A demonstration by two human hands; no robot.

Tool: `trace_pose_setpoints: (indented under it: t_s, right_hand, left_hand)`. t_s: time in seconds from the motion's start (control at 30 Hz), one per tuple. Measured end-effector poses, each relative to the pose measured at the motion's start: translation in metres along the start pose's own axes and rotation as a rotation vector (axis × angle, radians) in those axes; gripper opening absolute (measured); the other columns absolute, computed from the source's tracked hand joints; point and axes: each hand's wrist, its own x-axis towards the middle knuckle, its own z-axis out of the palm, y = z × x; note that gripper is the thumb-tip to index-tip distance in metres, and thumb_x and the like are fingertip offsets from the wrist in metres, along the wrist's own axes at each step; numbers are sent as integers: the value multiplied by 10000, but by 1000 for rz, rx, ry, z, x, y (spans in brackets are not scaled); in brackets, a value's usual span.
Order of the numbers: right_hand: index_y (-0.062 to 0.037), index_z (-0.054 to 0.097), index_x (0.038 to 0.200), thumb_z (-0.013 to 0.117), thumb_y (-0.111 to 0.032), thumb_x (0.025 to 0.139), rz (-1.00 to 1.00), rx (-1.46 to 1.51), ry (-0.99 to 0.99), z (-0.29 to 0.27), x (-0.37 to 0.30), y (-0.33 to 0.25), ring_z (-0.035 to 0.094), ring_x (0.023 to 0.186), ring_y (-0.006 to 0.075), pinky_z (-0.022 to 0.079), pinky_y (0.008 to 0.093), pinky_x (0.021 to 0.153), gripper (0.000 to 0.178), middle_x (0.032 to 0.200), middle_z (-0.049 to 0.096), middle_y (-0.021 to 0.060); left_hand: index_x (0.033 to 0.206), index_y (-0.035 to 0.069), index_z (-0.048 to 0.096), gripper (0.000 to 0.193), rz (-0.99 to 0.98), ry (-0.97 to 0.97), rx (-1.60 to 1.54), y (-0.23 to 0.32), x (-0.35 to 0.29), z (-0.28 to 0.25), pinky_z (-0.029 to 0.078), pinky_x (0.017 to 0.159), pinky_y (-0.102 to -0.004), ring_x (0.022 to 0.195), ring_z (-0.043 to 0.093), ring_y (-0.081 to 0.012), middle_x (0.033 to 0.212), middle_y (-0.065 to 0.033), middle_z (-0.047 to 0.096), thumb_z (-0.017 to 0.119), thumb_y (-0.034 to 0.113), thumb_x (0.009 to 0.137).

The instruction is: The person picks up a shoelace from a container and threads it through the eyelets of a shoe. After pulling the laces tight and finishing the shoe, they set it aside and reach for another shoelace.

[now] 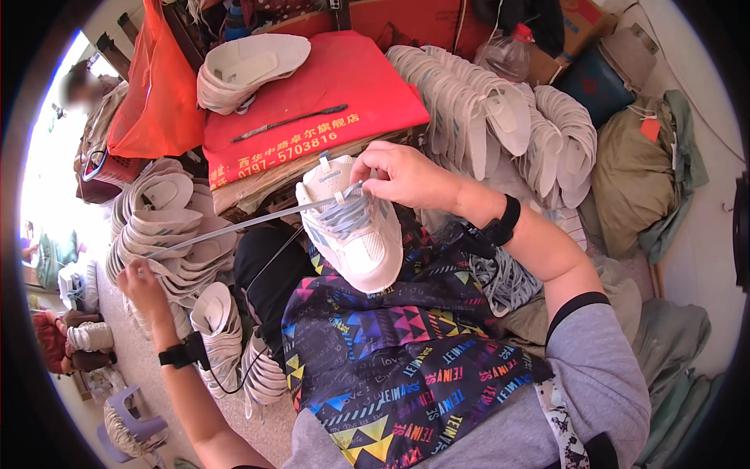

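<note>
On our lap, the white sneaker [351, 230] rests on the patterned apron [391, 352]; our right hand [402, 176] pinches the grey lace [234, 225] at its top eyelets. Left of the sneaker, our left hand [143, 283] grips the lace's far end, drawn taut. We judge lacing is under way; next comes an even pull through.

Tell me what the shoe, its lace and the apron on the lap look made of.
Shoe: white, smooth matte panels that look like synthetic leather, with a finely textured toe that may be mesh. Lace: flat, pale grey woven band, pulled taut between the left hand and the right hand. Apron: thin dark cloth with a bright printed pattern, creasing softly; the fibre cannot be told.
</note>
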Motion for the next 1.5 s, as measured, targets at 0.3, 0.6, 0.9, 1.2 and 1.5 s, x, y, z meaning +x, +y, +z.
trace_pose_setpoints:
  t_s: [0.3,0.6,0.9,1.2,1.5]
  right_hand:
    - [-58,575,902,588,-149,860,-65,-373,-59,7,7,-7,604,860,340,493,439,757,101,927,565,134]
    - [-35,560,948,543,-149,904,-76,-341,46,12,11,-2,644,657,340,509,434,620,123,708,640,140]
    - [-9,555,945,529,-103,885,171,-102,-127,7,11,-9,626,593,230,502,385,578,114,734,611,128]
    - [-40,579,786,607,-200,873,-17,-351,-86,18,2,-24,607,771,330,470,413,679,184,764,603,135]
    - [-84,623,868,612,-265,926,474,648,41,2,6,7,398,586,38,345,222,532,190,695,534,-57]
  left_hand:
    - [879,35,637,88,337,-328,-857,264,-34,-19,488,640,-332,744,598,-268,900,-105,595,692,28,812]
    - [819,53,659,120,509,-438,-694,301,-35,-9,464,682,-391,774,583,-293,828,-86,534,727,120,747]
    - [771,-6,665,113,33,-867,-1104,293,-31,9,459,626,-296,682,557,-186,801,-83,569,669,95,721]
    - [640,64,526,234,266,-451,-702,310,-49,16,369,656,-419,799,542,-289,769,-59,511,670,189,776]
    - [958,49,562,253,45,-364,-960,291,-58,17,447,700,-328,791,518,-221,939,-93,496,719,83,762]
